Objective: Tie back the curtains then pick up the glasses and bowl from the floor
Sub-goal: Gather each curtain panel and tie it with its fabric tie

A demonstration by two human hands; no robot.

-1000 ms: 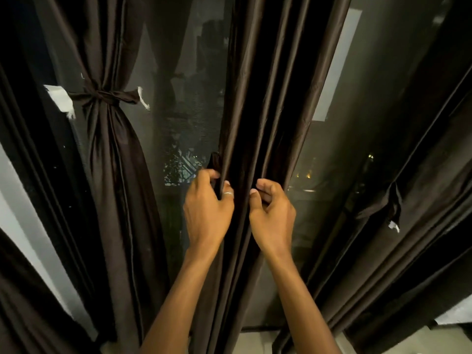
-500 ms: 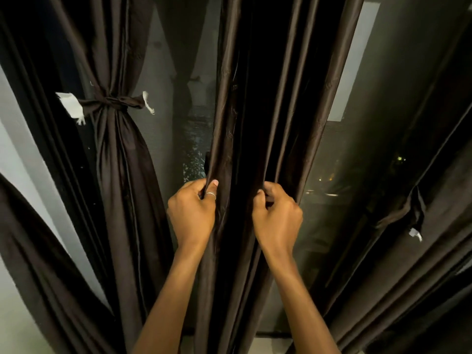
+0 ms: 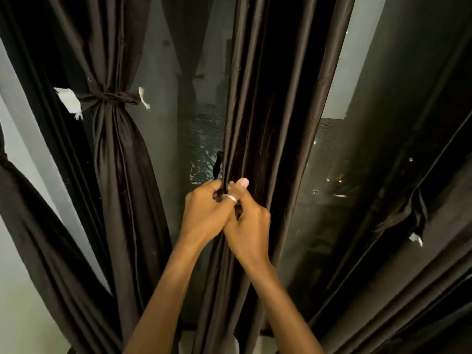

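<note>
A dark brown middle curtain [image 3: 275, 103] hangs straight in front of me, bunched into folds. My left hand [image 3: 204, 215], with a ring on the thumb, grips its left edge where a dark tie-back strap [image 3: 218, 166] sticks out. My right hand [image 3: 251, 231] is closed on the same gathered folds, pressed against the left hand. To the left hangs another curtain [image 3: 120, 162], cinched by a knotted tie-back [image 3: 109, 98] with white tags. The glasses and bowl are out of view.
A right curtain [image 3: 421, 264] hangs loose with its tie-back strap [image 3: 415, 218] dangling. Behind the curtains is a dark window [image 3: 332, 180] with night lights. A further curtain [image 3: 33, 221] and pale wall lie at far left.
My hands have come together on the middle curtain; the right hand moved left against the left hand, squeezing the folds into a narrower bunch.
</note>
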